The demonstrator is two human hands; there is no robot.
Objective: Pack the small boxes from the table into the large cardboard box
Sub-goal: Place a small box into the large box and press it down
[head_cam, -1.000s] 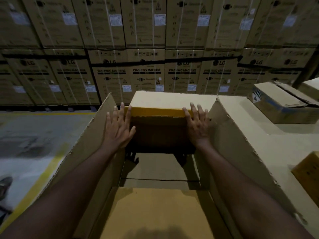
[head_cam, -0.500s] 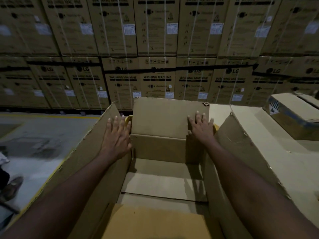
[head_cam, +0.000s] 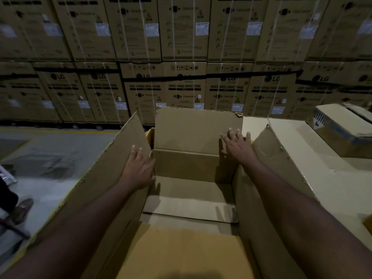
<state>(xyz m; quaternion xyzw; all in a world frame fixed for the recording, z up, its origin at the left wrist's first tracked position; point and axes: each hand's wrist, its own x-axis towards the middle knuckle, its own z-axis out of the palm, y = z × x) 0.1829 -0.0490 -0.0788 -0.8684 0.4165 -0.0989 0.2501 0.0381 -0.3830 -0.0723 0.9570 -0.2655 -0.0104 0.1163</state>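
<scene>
Cardboard fills my near view. At the close end of the large cardboard box (head_cam: 189,206) lies a tan-yellow top face, which I take to be a small box (head_cam: 181,254) already inside, though the dim light leaves me unsure. Beyond it the bare bottom of the large box shows, with the flaps standing up around it.

I see the left hand (head_cam: 138,170) flat, fingers straight and close together, pressed against the inside of the left flap (head_cam: 112,170) near the far left corner; it holds nothing. The right hand (head_cam: 238,146) is further out, fingers spread and straight, touching the right edge of the upright far flap (head_cam: 193,129), and it grips nothing either. A thin yellow edge (head_cam: 150,133) peeks out from behind that flap.

To the right, the table (head_cam: 314,182) carries a yellow corner (head_cam: 368,224) at the frame's edge and, further back, a blue-banded box (head_cam: 340,127), well apart from the large one. On the left I see grey floor (head_cam: 50,178) and someone's shoe (head_cam: 20,210). Farthest back stands a wall of stacked washing machine cartons (head_cam: 184,89).
</scene>
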